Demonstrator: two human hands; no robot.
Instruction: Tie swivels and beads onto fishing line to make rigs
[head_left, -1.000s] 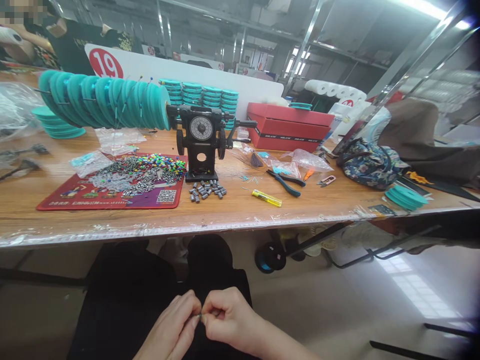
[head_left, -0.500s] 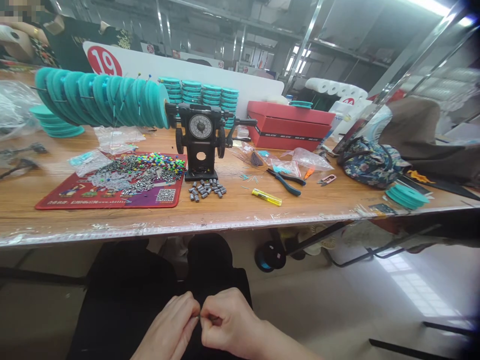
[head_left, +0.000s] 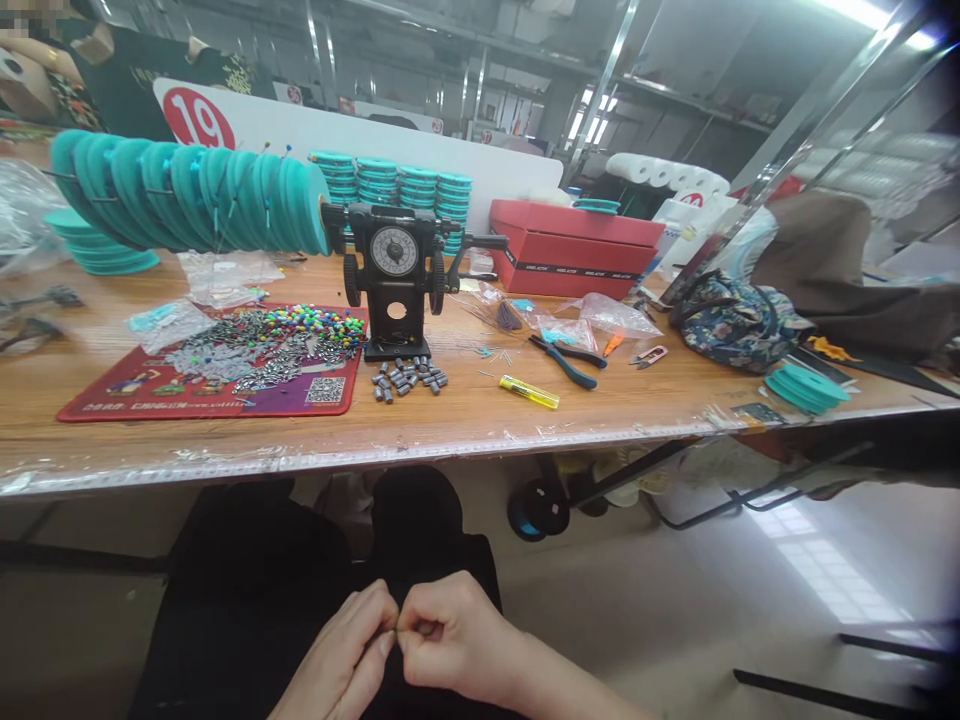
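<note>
My left hand and my right hand meet above my dark-clothed lap, below the table edge. Both are closed in a pinch, fingertips against fingertips. Whatever lies between them is too small or hidden to make out. Beyond them on the table stands a black winding machine with a dial and a crank. A row of teal foam spools is mounted on its shaft, with a few pins stuck in them. Several grey metal cylinders lie at its foot.
A red mat bears heaped pins, beads and small metal parts. To the right lie a yellow screwdriver, pliers, thread snips and a red box. More teal spools sit at far right. Another person is partly visible behind.
My hands stay pinched together in nearly the same place. The table and its contents have shifted slightly left in the view.
</note>
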